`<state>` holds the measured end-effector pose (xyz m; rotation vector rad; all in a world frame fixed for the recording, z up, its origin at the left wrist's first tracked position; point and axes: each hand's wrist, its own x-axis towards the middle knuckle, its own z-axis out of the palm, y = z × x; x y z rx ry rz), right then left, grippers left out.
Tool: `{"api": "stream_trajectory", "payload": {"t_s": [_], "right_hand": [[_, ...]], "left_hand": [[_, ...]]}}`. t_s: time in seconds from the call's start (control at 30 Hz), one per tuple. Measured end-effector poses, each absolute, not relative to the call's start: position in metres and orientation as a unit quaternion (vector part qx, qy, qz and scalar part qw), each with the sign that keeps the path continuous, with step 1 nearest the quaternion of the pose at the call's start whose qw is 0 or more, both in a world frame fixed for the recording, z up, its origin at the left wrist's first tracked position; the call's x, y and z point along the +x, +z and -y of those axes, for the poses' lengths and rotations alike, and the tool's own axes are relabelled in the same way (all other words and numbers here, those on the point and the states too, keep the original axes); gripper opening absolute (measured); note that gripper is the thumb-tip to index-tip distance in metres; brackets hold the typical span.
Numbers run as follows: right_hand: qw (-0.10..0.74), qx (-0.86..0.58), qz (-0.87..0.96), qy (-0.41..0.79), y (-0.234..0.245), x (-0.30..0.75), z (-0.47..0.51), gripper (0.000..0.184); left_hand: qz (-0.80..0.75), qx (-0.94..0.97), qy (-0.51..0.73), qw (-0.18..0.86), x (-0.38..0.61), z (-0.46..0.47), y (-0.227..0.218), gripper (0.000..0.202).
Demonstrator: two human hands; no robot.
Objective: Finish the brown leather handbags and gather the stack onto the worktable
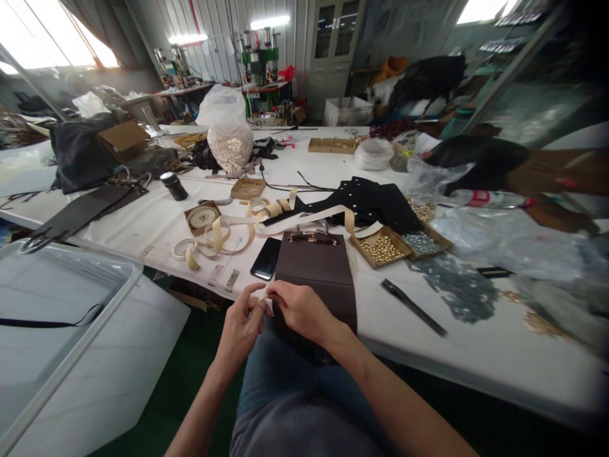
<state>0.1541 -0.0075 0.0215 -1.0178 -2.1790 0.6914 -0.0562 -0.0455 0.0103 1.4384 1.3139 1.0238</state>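
Observation:
My left hand [243,325] and my right hand [297,308] meet at the near edge of the white table [476,355], fingers pinched together on a small pale strip [264,296]. Just beyond them lies a dark brown leather bag piece [316,270] with a gold clasp at its far end, hanging over the table edge. A black phone [266,258] lies to its left. Loose cream tape [223,235] curls across the table behind the phone.
Trays of gold studs [382,249] and silver studs [421,241] stand right of the bag. A black strip [413,307] lies near the edge. Black leather pieces [375,200], a bag of parts [231,143] and boxes lie farther back. A grey plastic bin [71,298] stands at left.

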Motion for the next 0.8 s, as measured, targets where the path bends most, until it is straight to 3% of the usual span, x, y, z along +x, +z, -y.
{"api": "stream_trajectory", "payload": {"t_s": [0.2, 0.8], "right_hand": [[0.295, -0.389, 0.833, 0.259, 0.026, 0.151, 0.006, 0.015], [0.228, -0.398, 0.868, 0.193, 0.043, 0.154, 0.007, 0.014]], "left_hand": [[-0.550, 0.569, 0.439, 0.425, -0.055, 0.048, 0.001, 0.028], [-0.539, 0.619, 0.459, 0.341, -0.064, 0.048, -0.006, 0.019]]}}
